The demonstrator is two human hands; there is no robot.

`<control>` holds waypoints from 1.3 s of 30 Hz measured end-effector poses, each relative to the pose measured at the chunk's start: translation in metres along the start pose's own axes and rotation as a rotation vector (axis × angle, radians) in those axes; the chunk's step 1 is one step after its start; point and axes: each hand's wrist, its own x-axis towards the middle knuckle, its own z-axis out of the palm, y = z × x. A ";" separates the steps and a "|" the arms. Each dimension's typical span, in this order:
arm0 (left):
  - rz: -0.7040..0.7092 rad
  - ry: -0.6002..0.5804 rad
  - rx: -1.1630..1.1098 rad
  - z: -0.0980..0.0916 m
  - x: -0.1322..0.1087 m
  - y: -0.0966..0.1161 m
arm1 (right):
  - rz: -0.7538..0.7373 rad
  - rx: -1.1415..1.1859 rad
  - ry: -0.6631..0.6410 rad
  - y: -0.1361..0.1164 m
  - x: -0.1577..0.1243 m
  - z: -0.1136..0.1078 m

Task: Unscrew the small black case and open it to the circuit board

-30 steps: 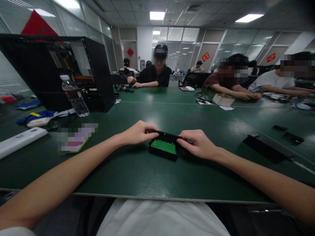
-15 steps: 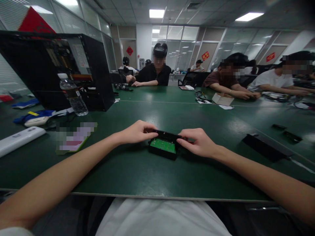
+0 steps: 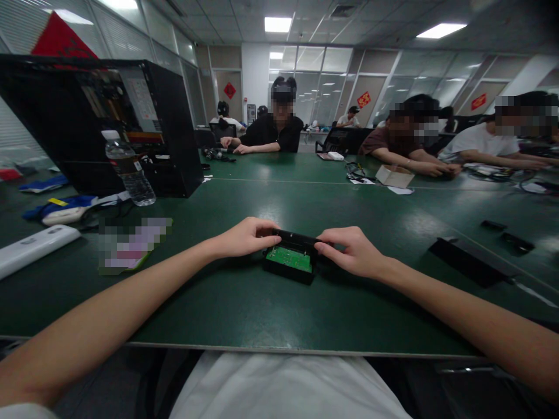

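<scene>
A black plastic case (image 3: pixel 288 273) with a green circuit board (image 3: pixel 290 258) inside rests on the green table in front of me. Along its far side stands a long black panel (image 3: pixel 297 238), tilted up over the board. My left hand (image 3: pixel 251 237) pinches the panel's left end between thumb and fingers. At the panel's right end, my right hand (image 3: pixel 349 250) grips it the same way. Whether the panel is joined to the case I cannot tell; the fingers hide both ends.
Left stand a computer tower (image 3: pixel 170 128), a water bottle (image 3: pixel 130 169), a phone-like object (image 3: pixel 135 244) and a white bar (image 3: pixel 37 250). On the right lie a black box (image 3: pixel 469 262) and small black pieces (image 3: pixel 517 242). Across the table sit people near a small carton (image 3: pixel 394 176).
Almost nothing differs. My left hand sits very slightly lower, and both hands keep their hold on the black panel. The person opposite has shifted a hand a little.
</scene>
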 end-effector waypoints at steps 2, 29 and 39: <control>-0.002 0.004 0.002 0.000 0.000 0.000 | -0.014 -0.004 -0.016 0.001 0.000 0.001; -0.236 0.556 -0.666 0.008 0.012 -0.011 | 0.111 -0.064 -0.107 -0.049 0.006 0.024; -0.423 0.660 -0.838 0.013 0.015 0.000 | 0.640 -0.525 0.458 0.076 -0.021 -0.118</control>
